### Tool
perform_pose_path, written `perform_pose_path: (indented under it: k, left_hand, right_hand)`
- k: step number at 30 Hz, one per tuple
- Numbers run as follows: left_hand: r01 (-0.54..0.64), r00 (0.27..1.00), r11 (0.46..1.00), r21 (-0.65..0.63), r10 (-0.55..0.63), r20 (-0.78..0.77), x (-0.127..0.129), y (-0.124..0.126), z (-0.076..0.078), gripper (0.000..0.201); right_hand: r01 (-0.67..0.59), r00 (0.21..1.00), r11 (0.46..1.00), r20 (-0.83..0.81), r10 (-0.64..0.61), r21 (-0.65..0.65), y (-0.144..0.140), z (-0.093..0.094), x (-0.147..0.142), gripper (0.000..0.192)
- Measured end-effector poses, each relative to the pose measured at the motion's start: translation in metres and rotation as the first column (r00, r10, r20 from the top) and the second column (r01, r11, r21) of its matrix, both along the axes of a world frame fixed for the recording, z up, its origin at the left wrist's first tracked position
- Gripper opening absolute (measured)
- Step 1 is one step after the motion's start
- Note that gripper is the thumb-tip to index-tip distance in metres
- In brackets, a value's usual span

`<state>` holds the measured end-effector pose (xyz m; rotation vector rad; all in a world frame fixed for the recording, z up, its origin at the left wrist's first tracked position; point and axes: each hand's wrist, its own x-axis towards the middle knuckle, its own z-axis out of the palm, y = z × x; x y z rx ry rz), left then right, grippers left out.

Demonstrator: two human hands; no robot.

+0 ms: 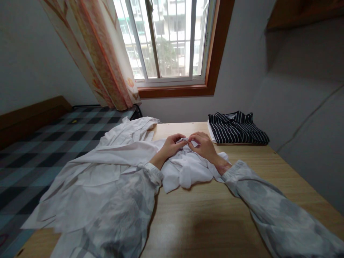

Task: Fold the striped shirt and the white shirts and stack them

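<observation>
Mottled grey-and-white fabric comes closest to the camera: the left sleeve (126, 211) fills the lower left and the right sleeve (279, 211) runs in from the lower right corner, both gathered at the cuffs. Past them, the left hand (172, 146) and the right hand (202, 146) meet fingertip to fingertip over a white shirt (185, 170), thumbs and forefingers pinching its far edge. That pinched part is probably the collar, though the fingers cover too much of it to be sure. The shirt lies bunched on the pale wooden table (204, 229), around the middle of its width, between the two forearms. More white garments (88, 182) spread loosely to its left, draping over the table's side toward a bed with a checked cover (40, 150). At the far right of the tabletop sits a neatly folded black-and-white striped garment (239, 129), a strip of white cloth (211, 133) showing along its left side. Behind the table, a patterned curtain (94, 46) hangs beside a window (172, 43) framed in reddish-brown wood.
</observation>
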<state>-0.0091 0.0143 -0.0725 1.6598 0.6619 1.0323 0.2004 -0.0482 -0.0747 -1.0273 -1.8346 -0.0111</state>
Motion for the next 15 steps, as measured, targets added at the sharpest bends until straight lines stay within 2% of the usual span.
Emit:
perform_pose_path:
  k: [10, 15]
  left_hand:
    - [-0.002, 1.0, 1.0, -0.021, 0.002, -0.017, 0.0026, -0.0025, 0.0013, 0.048]
    - [-0.006, 1.0, 0.997, -0.072, 0.007, 0.011, 0.0024, 0.0003, -0.0012, 0.047]
  right_hand:
    - [0.016, 1.0, 1.0, 0.025, -0.016, 0.006, -0.0007, -0.0003, 0.0004, 0.007]
    - [0.001, 1.0, 1.0, 0.026, 0.0, -0.006, 0.0001, -0.0014, 0.0, 0.007]
